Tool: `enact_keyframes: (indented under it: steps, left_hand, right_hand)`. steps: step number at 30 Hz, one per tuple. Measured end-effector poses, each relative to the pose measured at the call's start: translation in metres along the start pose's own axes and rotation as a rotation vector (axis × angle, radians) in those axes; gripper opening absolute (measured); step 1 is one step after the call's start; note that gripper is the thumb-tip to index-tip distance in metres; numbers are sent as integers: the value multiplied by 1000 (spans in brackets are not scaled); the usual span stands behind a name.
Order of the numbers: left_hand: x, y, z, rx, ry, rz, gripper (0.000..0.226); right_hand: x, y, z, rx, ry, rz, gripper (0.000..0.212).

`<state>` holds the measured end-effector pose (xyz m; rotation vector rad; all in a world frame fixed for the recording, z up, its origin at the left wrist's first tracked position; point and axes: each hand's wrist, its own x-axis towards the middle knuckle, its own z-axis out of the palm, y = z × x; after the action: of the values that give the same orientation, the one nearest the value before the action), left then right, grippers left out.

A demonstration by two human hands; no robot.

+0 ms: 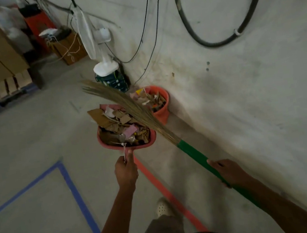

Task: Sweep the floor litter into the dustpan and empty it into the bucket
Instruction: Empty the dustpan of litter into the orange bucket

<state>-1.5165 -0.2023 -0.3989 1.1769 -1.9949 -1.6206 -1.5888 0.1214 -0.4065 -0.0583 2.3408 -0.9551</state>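
Litter (122, 125) is piled high in our pink dustpan (99, 138), mostly bits of brown card and paper. Our left hand (126, 173) has its fingers curled tight round the dustpan's handle, and a white string (124, 152) hangs by the thumb. Our right hand (230, 172) is wrapped round the green stick of the broom (193, 155). The broom's straw end lies across the right side of the pile. The orange bucket (162, 114) stands just past the dustpan, right against the wall (243, 82), and it looks nearly full already.

We think the job now is tipping. We should bring the front lip of the dustpan over the bucket's rim first. Then we tilt slowly, so the card slides in and does not spill. The straw can press on the pile and guide it. The bucket is so full that bits may slide off the top, so we go gently.

The wall blocks us on the right. A white fan (98, 50) on a box (113, 81) stands close behind the bucket, and thin wires (146, 26) hang there too. The floor (22, 147) on our left, by the blue tape (73, 189), gives us room to step and swing.
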Motion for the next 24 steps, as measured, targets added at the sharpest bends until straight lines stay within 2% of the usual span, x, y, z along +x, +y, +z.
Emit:
enact_keyframes:
  steps: [4, 10, 20, 24]
  left_hand:
    - [101, 39, 33, 68, -94, -8, 50]
    - [223, 84, 85, 148, -207, -50, 47]
    - [428, 102, 215, 372, -267, -171, 47]
    - [501, 95, 270, 483, -322, -260, 58]
  right_hand:
    - [73, -47, -18, -39, 40, 62, 62]
    - [167, -103, -42, -56, 42, 167, 53]
    - [391, -158, -84, -177, 10, 245, 61]
    - [478, -175, -99, -212, -45, 279, 67]
